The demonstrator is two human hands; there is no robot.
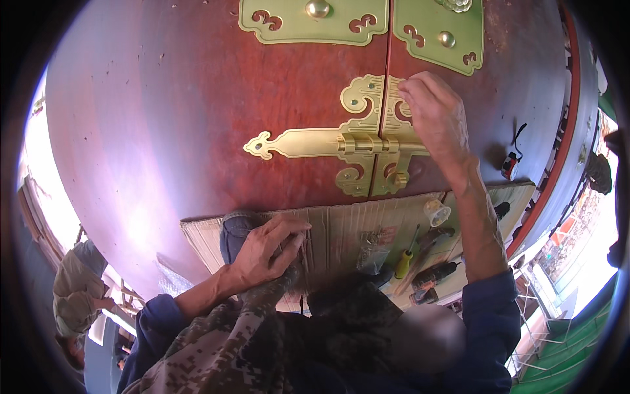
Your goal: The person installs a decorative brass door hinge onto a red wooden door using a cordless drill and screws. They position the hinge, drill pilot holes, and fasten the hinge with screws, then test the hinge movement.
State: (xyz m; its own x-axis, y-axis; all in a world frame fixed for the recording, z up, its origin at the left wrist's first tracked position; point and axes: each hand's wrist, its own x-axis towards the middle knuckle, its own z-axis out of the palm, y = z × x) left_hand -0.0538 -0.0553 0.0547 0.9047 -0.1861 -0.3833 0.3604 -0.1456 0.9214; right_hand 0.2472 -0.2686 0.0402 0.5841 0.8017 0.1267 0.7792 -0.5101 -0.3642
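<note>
A brass-coloured latch (305, 141) lies across the seam between two dark red wooden panels (210, 118), with scrolled plates and a sliding bolt. My right hand (438, 115) is over the upper right scroll of the latch, its fingertips pinched together at the plate's edge. Whatever may be between them is too small to make out. Several screw holes show in the left half of the latch. My left hand (266, 249) rests by my dark shoe and camouflage trouser leg, holding nothing, its fingers loosely bent and apart.
Cardboard (328, 226) below the latch bears a yellow-handled screwdriver (403, 262), a cordless drill (434, 274), a clear cup (436, 212) and a plastic bag of small parts (375, 249). A tape measure (510, 165) lies at right. Another person (82, 289) is at far left.
</note>
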